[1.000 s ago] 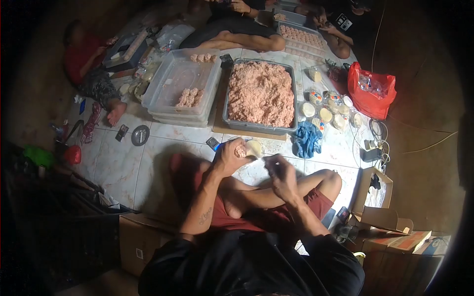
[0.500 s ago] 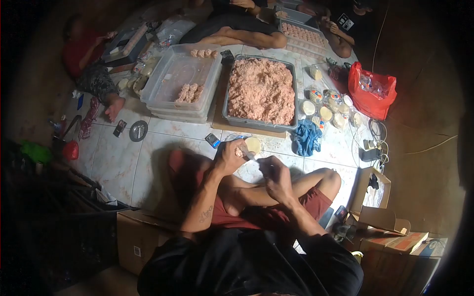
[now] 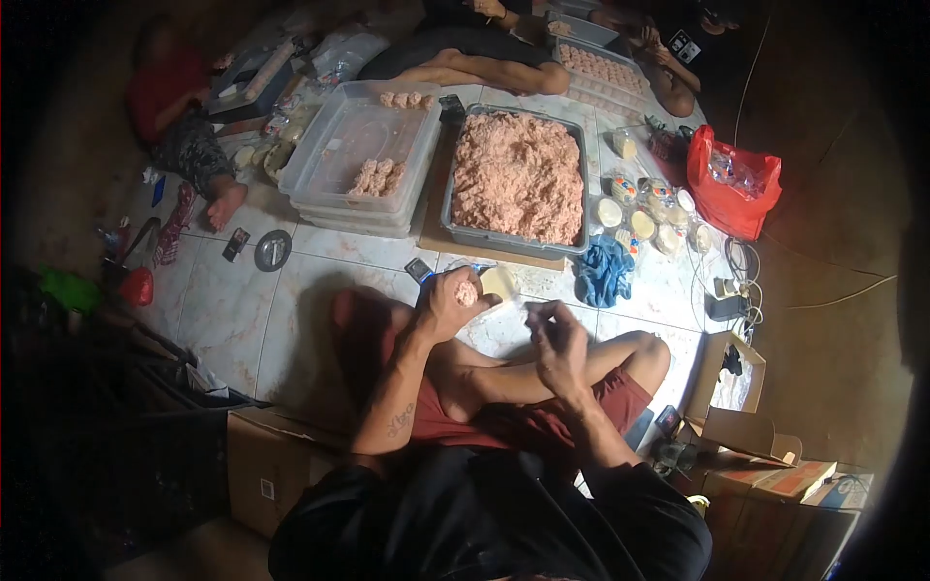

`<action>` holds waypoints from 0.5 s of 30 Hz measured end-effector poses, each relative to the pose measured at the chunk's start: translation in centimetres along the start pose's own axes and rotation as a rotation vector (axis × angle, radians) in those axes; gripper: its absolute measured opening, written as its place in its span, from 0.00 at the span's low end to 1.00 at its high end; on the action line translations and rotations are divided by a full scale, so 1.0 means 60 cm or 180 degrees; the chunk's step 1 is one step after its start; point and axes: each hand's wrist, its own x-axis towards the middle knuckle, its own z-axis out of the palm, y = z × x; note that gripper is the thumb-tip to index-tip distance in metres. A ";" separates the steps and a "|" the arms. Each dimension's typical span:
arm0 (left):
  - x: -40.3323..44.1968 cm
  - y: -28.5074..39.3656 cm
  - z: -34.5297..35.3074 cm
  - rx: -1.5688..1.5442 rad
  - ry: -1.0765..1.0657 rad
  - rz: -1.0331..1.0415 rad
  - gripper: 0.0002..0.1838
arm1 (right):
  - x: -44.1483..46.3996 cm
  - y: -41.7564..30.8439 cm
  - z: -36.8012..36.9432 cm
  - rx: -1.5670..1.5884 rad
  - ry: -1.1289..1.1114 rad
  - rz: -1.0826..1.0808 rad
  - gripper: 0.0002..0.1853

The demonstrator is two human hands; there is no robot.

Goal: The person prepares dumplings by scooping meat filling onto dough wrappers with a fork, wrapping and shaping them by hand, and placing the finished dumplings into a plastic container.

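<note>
My left hand (image 3: 445, 308) curls around a dumpling (image 3: 466, 293), its pink minced filling showing at the top. Just beyond its fingertips lies a stack of round pale wrappers (image 3: 500, 282) on the floor. My right hand (image 3: 562, 351) is closed on the dark handle of a flat-bladed spatula (image 3: 534, 316), apart from the dumpling; its blade is hard to make out. Ahead of both hands stands a grey tub (image 3: 513, 239) heaped with pink minced meat (image 3: 518, 174). Left of it, a clear plastic tray (image 3: 325, 145) on a stack holds several filled dumplings (image 3: 378, 178).
Several wrapper packs (image 3: 641, 225), a blue cloth (image 3: 605, 271) and a red plastic bag (image 3: 733, 184) lie to the right. A phone (image 3: 418, 270) lies by my left hand. Co-workers sit around the far side. Cardboard boxes (image 3: 276, 470) stand beside me.
My right hand has drawn back to the right with the spatula, away from the dumpling. My left hand has turned so the filling faces up more.
</note>
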 end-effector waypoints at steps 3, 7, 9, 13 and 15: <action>-0.001 0.007 0.003 -0.0029 0.0069 -0.0161 0.20 | 0.009 0.048 0.015 -0.0061 -0.0192 -0.0365 0.05; 0.003 0.019 -0.025 -0.0786 -0.0050 0.0332 0.21 | 0.010 0.010 0.008 0.0106 -0.0020 -0.0306 0.04; 0.007 0.004 -0.025 -0.0576 -0.0131 0.0150 0.21 | 0.006 0.006 0.006 0.0161 0.0087 -0.0162 0.04; 0.003 0.004 -0.010 -0.0417 0.0052 0.0191 0.19 | 0.012 0.032 0.035 -0.0290 -0.0222 -0.0657 0.04; -0.002 0.011 -0.031 -0.0936 0.0068 0.0325 0.18 | 0.013 0.013 0.023 0.0131 0.0054 -0.0129 0.06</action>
